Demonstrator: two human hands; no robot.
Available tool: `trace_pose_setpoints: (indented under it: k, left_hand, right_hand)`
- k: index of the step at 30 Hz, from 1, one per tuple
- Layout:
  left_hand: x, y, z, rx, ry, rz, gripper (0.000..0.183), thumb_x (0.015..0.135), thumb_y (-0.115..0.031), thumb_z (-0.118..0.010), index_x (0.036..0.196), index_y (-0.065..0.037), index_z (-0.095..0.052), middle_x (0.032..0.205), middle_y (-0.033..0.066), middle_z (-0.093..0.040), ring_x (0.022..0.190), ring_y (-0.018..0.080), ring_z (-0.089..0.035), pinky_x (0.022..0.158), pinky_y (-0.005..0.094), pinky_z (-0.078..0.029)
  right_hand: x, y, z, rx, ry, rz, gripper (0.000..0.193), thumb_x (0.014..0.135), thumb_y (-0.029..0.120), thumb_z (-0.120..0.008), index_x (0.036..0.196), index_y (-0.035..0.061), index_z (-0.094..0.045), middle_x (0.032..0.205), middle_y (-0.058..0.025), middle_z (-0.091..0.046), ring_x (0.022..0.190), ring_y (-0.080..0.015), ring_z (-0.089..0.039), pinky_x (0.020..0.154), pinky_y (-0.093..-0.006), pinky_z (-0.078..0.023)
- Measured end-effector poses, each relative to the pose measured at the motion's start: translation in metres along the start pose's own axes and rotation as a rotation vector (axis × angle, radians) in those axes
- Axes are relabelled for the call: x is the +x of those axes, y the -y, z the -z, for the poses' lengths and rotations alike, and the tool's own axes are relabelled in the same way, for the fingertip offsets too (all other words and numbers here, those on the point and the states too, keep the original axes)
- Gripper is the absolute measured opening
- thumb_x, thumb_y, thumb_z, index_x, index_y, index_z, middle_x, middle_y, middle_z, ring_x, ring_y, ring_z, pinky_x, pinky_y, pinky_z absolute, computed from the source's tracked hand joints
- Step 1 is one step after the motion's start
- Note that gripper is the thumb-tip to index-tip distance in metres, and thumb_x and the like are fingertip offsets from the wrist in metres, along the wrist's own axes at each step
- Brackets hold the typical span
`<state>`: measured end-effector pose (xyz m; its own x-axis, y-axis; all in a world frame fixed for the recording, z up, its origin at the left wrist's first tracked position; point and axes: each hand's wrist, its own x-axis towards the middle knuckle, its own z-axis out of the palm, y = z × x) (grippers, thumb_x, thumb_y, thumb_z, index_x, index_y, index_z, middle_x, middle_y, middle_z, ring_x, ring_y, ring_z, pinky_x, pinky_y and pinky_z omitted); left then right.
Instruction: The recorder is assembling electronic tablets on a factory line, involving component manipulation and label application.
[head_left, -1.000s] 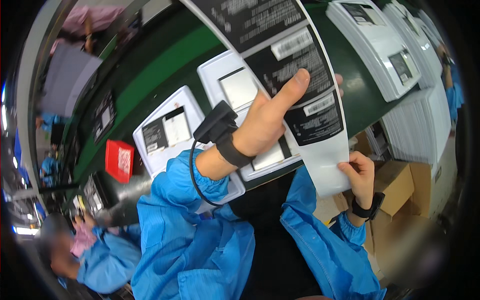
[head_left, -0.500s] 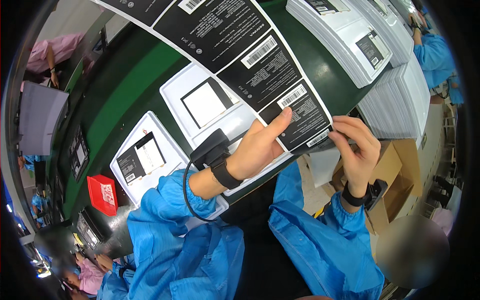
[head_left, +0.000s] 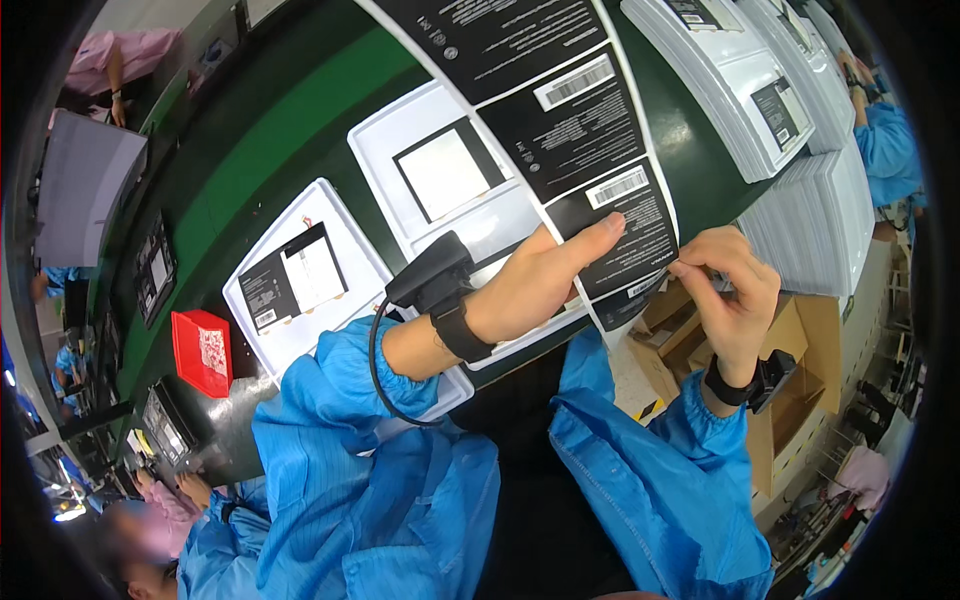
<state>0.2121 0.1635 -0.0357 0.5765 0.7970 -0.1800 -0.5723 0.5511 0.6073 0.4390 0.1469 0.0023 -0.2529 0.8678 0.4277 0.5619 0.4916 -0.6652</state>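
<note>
A long strip of black labels (head_left: 586,128) on white backing runs from the top of the view down to my hands. Each label carries white print and a barcode. My left hand (head_left: 535,290) is closed on the strip near its lower end, thumb on the printed face and fingers behind. At the strip's right edge, the thumb and forefinger of my right hand (head_left: 735,290) pinch the corner of the lowest label. That end of the strip bends. Below my left forearm and the strip lies a white tray (head_left: 375,145) holding a black-and-white flat piece (head_left: 440,175).
Another white tray (head_left: 250,340) with black-framed pieces lies to the left, beside a red bin (head_left: 203,352). Stacks of white trays (head_left: 725,95) stand at the right, above an open cardboard box (head_left: 805,350). Co-workers in pink (head_left: 110,65) and blue (head_left: 888,150) sit around the table.
My hands and the strip have shifted slightly right in the view. My right thumb and forefinger have closed together at the strip's edge, and its lower end bends more.
</note>
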Motion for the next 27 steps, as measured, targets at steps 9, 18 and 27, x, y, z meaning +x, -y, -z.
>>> trace_pose_setpoints:
  k: [9,18,27]
  left_hand:
    - [0.032,-0.012,0.043,0.401,-0.270,-0.123,0.036,0.106,-0.022,-0.053,0.131,0.004,-0.057,0.118,0.0102,-0.069,0.109,0.0178,-0.066,0.095,0.0350,-0.055]
    - [-0.014,-0.025,0.025,-0.025,-0.120,-0.115,0.039,0.106,-0.024,-0.056,0.136,0.001,-0.055,0.127,0.0090,-0.064,0.113,0.0170,-0.065,0.096,0.0335,-0.055]
    - [-0.024,-0.026,0.017,0.006,-0.036,-0.085,0.038,0.108,-0.026,-0.052,0.137,0.000,-0.054,0.125,0.0073,-0.065,0.111,0.0157,-0.065,0.095,0.0318,-0.055]
  right_hand:
    - [0.001,0.004,0.014,-0.147,0.037,0.127,0.013,0.084,-0.006,-0.063,0.094,0.0008,-0.059,0.115,-0.0179,-0.062,0.105,-0.0286,-0.061,0.094,-0.0385,-0.047]
    - [0.014,0.013,-0.016,-0.023,0.000,0.034,0.026,0.079,-0.001,-0.078,0.103,0.0014,-0.071,0.106,-0.0123,-0.073,0.092,-0.0212,-0.067,0.069,-0.0285,-0.048]
    - [0.019,0.028,-0.027,0.014,0.051,-0.002,0.016,0.077,0.001,-0.079,0.092,0.0021,-0.073,0.092,-0.0096,-0.073,0.078,-0.0195,-0.067,0.062,-0.0281,-0.047]
